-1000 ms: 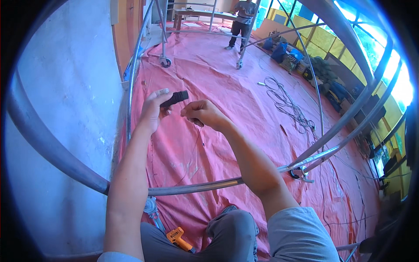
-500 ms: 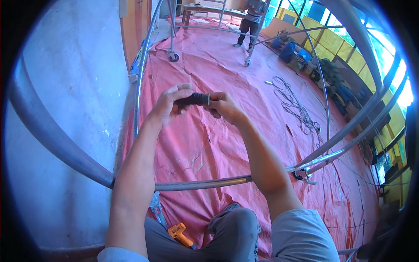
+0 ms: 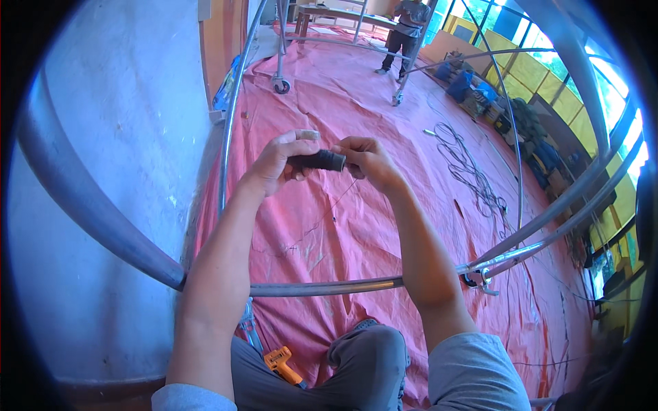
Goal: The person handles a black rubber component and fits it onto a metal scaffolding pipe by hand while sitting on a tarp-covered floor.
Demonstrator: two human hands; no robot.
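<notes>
My left hand (image 3: 279, 163) is wrapped round a dark spool (image 3: 321, 160) that looks wound with black thread, its open end facing right. Just beyond that end, the fingers of my right hand (image 3: 370, 162) are pinched together. From beneath them a thin thread (image 3: 345, 193) hangs toward the sheet; exactly how the fingertips grip it is hard to see. Both arms reach out over a horizontal metal tube (image 3: 329, 288). An orange cordless drill (image 3: 284, 366) lies low down beside my legs.
Curved-looking scaffold tubes (image 3: 96, 219) surround me, with a pale wall (image 3: 137, 137) at left. A red sheet (image 3: 308, 240) covers the floor. Coiled cable (image 3: 469, 171) lies to the right, with piled bags (image 3: 531, 130) beyond. Another person (image 3: 406, 38) stands at the back near wheeled scaffolding (image 3: 281, 82).
My right fingers have drawn slightly away from the spool's end and pinch closer together. The spool's end has tipped a little downward. The whole view has shifted slightly.
</notes>
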